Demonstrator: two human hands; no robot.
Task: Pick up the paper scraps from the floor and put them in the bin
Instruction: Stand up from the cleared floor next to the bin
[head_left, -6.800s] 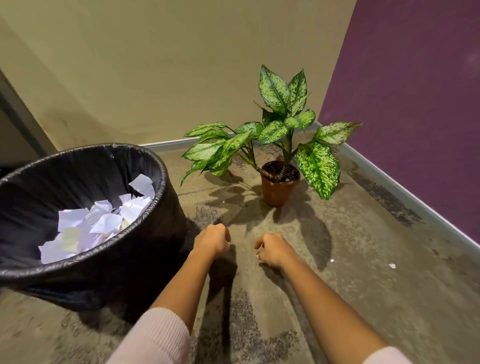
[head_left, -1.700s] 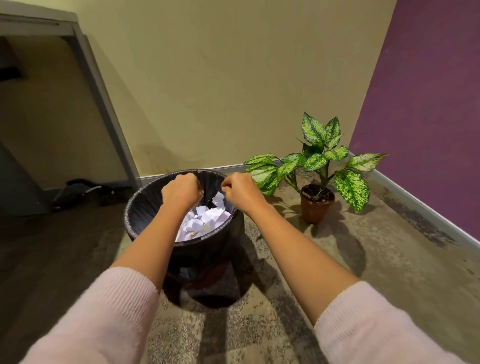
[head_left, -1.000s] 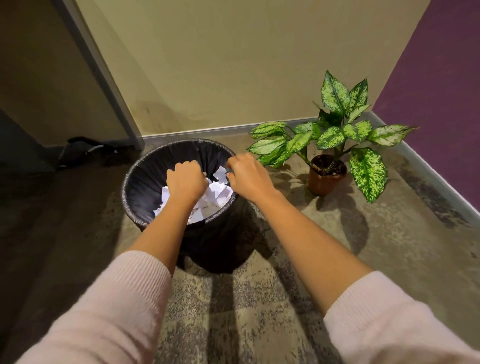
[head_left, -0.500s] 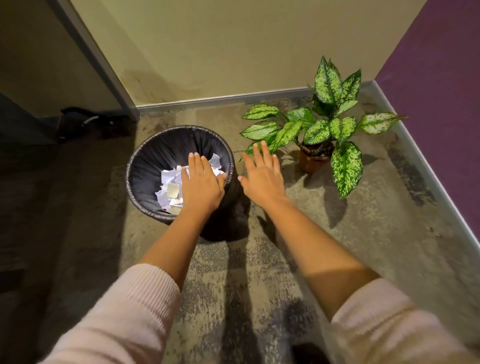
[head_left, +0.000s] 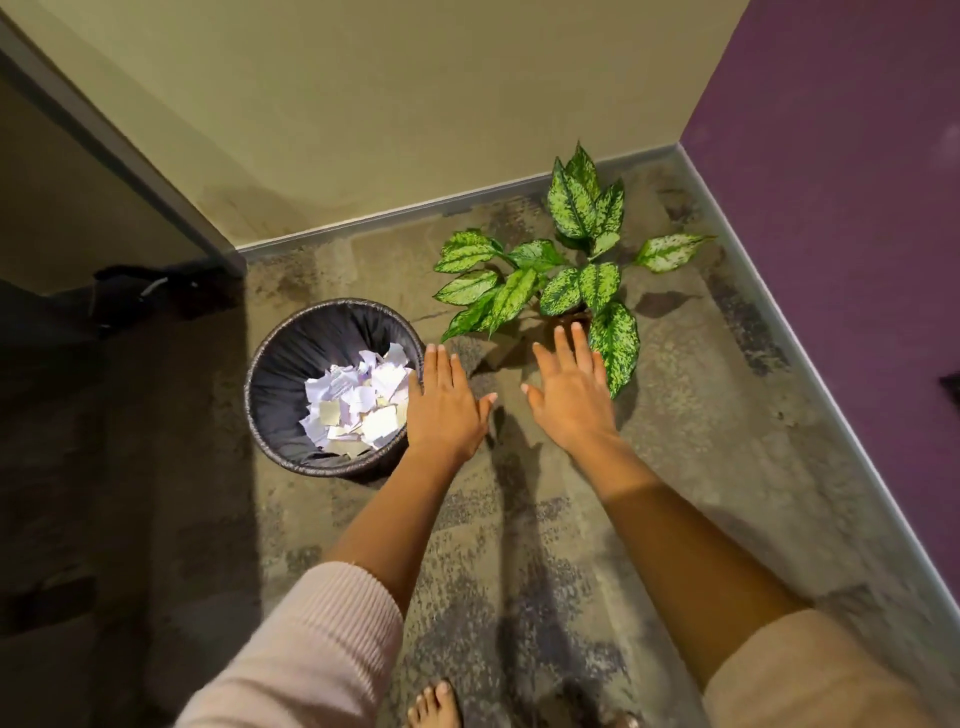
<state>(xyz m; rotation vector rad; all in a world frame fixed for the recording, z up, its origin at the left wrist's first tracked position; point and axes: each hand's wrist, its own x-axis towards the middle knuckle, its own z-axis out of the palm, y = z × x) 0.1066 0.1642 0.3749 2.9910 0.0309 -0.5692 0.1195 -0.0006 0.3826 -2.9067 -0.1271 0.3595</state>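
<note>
A round bin (head_left: 270, 384) with a black liner stands on the floor left of centre. A heap of white and pale yellow paper scraps (head_left: 358, 402) lies inside it. My left hand (head_left: 447, 405) hovers flat just right of the bin's rim, fingers spread and empty. My right hand (head_left: 569, 395) is held flat further right, in front of the plant, fingers apart with nothing in it. I see no scraps on the floor around the bin.
A potted plant (head_left: 556, 280) with speckled green leaves stands in the corner, between a beige wall and a purple wall (head_left: 841, 197). A dark bag (head_left: 156, 296) lies at the left by a door frame. A bare foot (head_left: 434, 706) shows at the bottom edge.
Both fists opened over the bin about half a second ago. Since then both hands have shifted to the right, off the bin, and the view has risen higher above the floor.
</note>
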